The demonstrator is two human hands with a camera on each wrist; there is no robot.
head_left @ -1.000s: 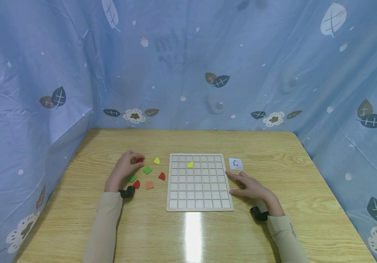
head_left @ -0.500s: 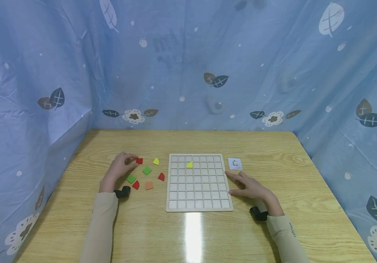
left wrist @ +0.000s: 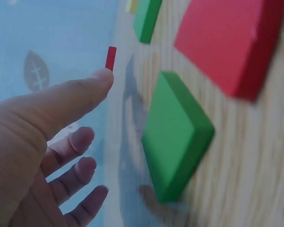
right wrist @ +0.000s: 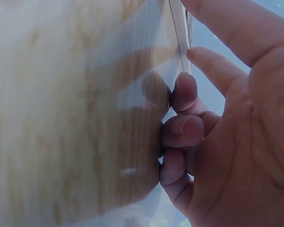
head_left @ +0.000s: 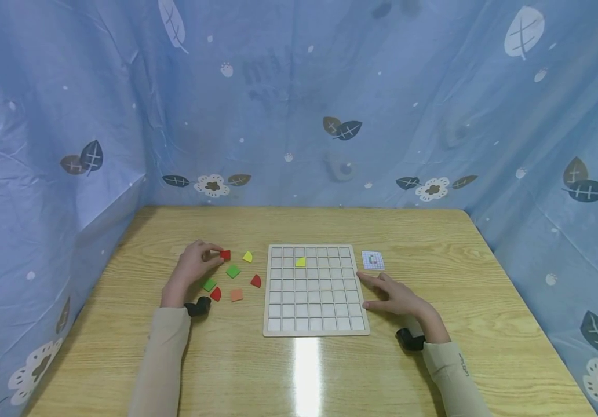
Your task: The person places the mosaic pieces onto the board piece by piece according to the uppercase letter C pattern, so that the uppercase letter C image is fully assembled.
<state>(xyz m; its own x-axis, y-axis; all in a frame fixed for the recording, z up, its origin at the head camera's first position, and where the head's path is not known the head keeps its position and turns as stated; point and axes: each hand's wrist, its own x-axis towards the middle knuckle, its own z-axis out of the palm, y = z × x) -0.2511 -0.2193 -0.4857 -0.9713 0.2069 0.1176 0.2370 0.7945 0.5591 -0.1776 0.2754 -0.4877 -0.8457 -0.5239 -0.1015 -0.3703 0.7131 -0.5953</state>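
My left hand (head_left: 193, 264) pinches a red square tile (head_left: 225, 255) by its edge, left of the grid board (head_left: 266, 301). In the left wrist view that tile shows as a thin strip past the thumb, which hides the index finger; the other fingertips hang free. Close by lie a green square tile (left wrist: 170, 137) and a red quarter-circle tile (left wrist: 227, 42). My right hand (head_left: 394, 295) touches the board's right edge with extended index finger and thumb. A yellow quarter-circle tile (head_left: 301, 262) sits in one cell of the board's upper part.
Between left hand and board lie another yellow quarter-circle tile (head_left: 247, 256), a second green square (head_left: 233, 271), a second red quarter-circle (head_left: 255, 281) and an orange square (head_left: 237, 295). A small printed pattern card (head_left: 372, 260) lies right of the board. A blue curtain (head_left: 288, 104) surrounds the table.
The left hand first drew back slightly to the left, then moved right again, the red square tile shifting a little right with it. The right hand and the board stayed put.
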